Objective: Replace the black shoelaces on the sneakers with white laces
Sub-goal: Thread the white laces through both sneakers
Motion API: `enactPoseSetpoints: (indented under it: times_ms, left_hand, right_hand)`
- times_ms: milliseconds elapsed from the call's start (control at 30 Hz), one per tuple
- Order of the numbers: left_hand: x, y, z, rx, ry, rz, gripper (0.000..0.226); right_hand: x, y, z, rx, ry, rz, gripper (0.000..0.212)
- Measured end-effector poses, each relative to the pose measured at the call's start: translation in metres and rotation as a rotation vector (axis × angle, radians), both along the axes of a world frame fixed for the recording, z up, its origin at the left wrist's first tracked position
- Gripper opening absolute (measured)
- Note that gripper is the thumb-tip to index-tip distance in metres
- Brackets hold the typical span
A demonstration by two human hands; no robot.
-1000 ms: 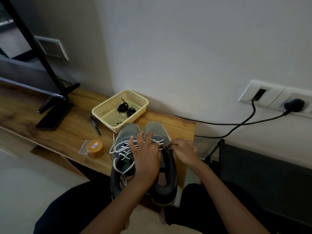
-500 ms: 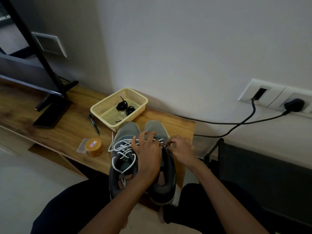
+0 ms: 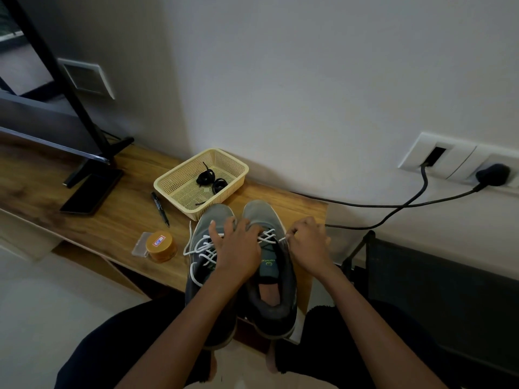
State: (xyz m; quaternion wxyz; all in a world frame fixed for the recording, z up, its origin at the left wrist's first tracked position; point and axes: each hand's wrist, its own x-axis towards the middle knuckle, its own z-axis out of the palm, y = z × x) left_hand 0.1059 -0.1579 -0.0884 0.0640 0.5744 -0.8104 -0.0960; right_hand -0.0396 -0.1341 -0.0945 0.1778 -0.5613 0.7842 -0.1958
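Two grey sneakers (image 3: 261,279) sat side by side at the table (image 3: 118,220) edge. Left hand (image 3: 238,252) lay over them, fingers (image 3: 214,228) spread. Right hand (image 3: 307,242) fingers pinched the white lace (image 3: 268,237) end at the right sneaker's eyelets. Black laces (image 3: 209,179) lay in the basket (image 3: 168,182).

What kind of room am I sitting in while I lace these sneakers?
Probably a living room or bedroom at home. A flat black television on a stand sits on a long low wooden shelf against a plain white wall with a white socket panel, and a cream plastic basket stands nearby.
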Motion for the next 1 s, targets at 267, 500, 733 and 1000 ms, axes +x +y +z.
enactPoseSetpoints:
  times_ms: [267,500,733,1000]
  left_hand:
    - [0.005,-0.003,0.003,0.033,0.036,-0.012,0.036]
    - [0.027,-0.028,0.005,0.124,0.133,-0.052,0.034]
    - [0.025,-0.024,0.011,0.142,0.103,-0.023,0.034]
    - [0.033,-0.031,0.003,0.149,0.153,-0.048,0.036]
  right_hand:
    - [-0.014,0.004,0.004,-0.084,0.186,-0.149,0.020]
    - [-0.009,0.001,0.007,-0.028,0.252,0.135,0.017]
    - [-0.007,0.002,0.010,-0.041,0.316,0.086,0.017]
    - [-0.019,0.005,0.014,0.004,0.268,-0.131,0.015]
